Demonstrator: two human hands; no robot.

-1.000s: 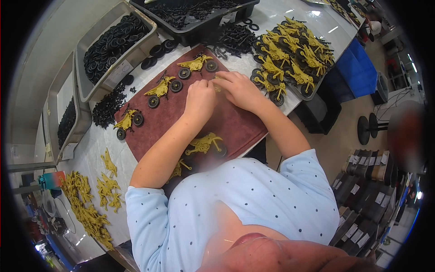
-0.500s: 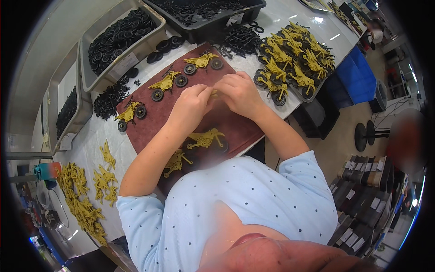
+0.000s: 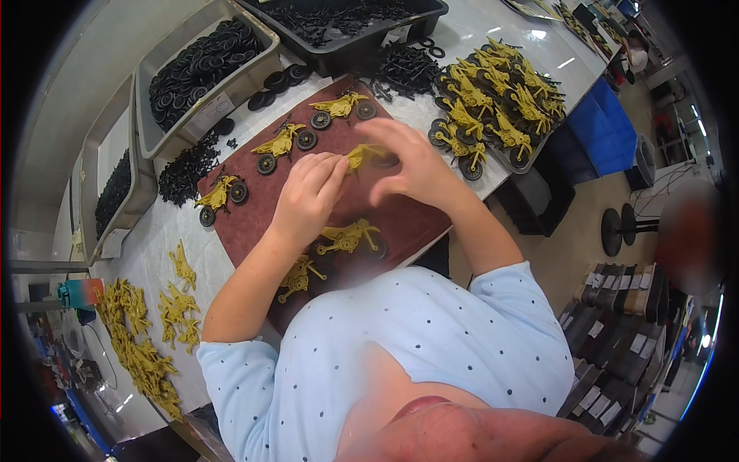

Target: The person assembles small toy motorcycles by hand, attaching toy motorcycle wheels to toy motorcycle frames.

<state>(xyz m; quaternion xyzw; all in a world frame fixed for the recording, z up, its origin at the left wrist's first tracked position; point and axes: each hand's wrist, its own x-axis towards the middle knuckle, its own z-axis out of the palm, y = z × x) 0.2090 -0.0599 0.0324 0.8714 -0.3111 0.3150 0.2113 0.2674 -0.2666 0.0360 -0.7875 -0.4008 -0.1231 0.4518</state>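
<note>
My left hand (image 3: 306, 194) and my right hand (image 3: 412, 168) meet above a dark red mat (image 3: 246, 223), both pinching one small yellow toy motorbike (image 3: 362, 156). Three finished yellow motorbikes with black wheels stand along the mat's far edge, one of them (image 3: 281, 144) just beyond my left hand. Two more yellow bikes (image 3: 350, 237) lie on the mat close to my chest, below my hands.
A pile of finished yellow bikes (image 3: 493, 100) fills a tray at the right. Grey bins hold black wheels (image 3: 196, 65), a black tray (image 3: 346, 19) holds dark parts. Bare yellow frames (image 3: 138, 346) lie at the left. Blue bin (image 3: 604, 127) and stool on the floor.
Both hands have lifted the yellow bike slightly toward me and to the right; my right fingers have spread around it. The bikes on the mat have not moved.
</note>
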